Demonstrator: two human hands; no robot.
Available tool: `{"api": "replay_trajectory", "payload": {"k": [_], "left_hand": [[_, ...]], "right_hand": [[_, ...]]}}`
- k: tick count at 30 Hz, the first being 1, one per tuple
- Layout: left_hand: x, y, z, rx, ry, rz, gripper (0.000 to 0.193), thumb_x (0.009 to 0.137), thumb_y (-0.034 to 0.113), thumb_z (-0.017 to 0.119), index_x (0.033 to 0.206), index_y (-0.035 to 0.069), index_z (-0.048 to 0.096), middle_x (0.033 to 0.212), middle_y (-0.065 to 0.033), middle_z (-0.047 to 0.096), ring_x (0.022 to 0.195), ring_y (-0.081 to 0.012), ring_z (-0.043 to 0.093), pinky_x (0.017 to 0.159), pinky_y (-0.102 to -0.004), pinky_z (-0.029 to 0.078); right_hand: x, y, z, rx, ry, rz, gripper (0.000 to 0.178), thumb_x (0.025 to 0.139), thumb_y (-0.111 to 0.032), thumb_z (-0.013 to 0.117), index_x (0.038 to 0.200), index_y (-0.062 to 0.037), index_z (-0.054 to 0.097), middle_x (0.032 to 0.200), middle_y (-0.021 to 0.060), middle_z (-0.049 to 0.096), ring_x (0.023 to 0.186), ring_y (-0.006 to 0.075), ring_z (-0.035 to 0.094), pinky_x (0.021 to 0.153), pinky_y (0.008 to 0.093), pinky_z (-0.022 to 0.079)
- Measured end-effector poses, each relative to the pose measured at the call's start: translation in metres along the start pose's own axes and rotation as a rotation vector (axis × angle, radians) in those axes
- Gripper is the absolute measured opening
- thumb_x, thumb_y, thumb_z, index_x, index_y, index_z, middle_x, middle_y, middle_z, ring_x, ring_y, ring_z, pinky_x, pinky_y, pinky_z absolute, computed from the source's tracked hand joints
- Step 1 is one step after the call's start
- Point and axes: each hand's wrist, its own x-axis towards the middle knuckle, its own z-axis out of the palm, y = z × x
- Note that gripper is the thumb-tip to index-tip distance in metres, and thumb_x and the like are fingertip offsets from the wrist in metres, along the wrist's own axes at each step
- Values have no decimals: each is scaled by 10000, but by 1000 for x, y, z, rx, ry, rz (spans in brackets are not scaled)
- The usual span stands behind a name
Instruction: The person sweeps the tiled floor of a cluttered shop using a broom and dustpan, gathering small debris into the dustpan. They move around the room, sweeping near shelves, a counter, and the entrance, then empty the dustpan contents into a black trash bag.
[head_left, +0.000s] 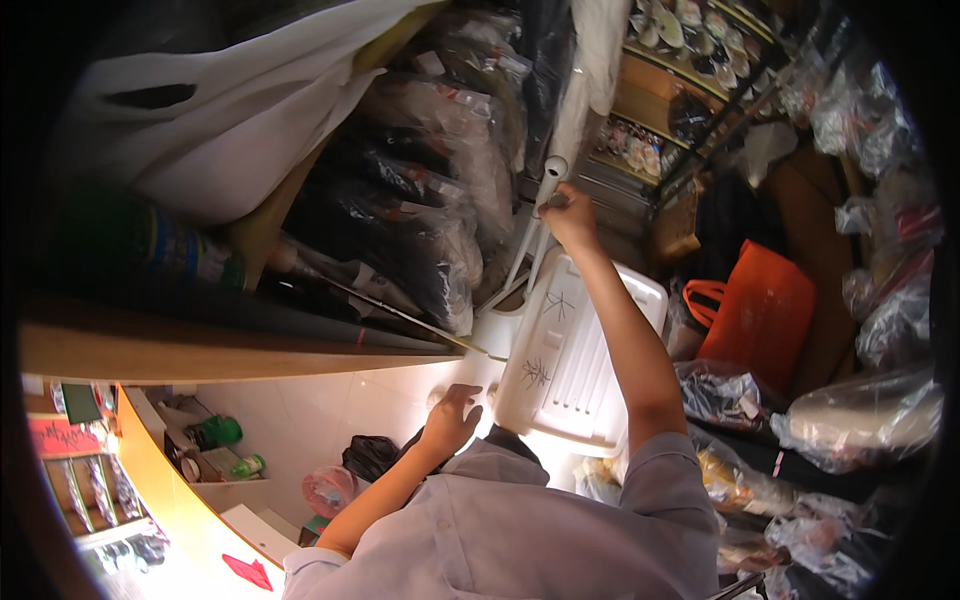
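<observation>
My right hand (570, 217) reaches forward, closed in a pinch at the upper part of a white tubular pole (549, 182) with a round hollow end. A small grey piece (554, 201) shows between the fingers; whether it belongs to the pole cannot be made out. Below that arm lies a white ridged plastic lid (580, 350) with dark drawn marks, apparently on a storage box. My left hand (452, 420) hovers left of the lid, fingers loosely curled and apart, holding nothing.
Plastic-covered dark garments (400, 200) hang at the left, above a wooden counter edge (240, 350). An orange bag (760, 310) stands to the right, near several clear-wrapped packages (860, 410). A shelf rack (670, 80) holds small items at the back. Pale floor tiles (320, 405) show lower left.
</observation>
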Motion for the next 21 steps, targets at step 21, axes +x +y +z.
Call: {"api": "replay_trajectory", "payload": {"k": [21], "left_hand": [[-46, 12, -7, 102, 232, -127, 281, 815, 76, 612, 1093, 36, 607, 990, -140, 614, 841, -288, 652, 742, -364, 530]], "right_hand": [[16, -56, 125, 500, -36, 52, 335, 692, 44, 544, 1014, 43, 641, 923, 112, 640, 868, 183, 595, 783, 279, 455]]}}
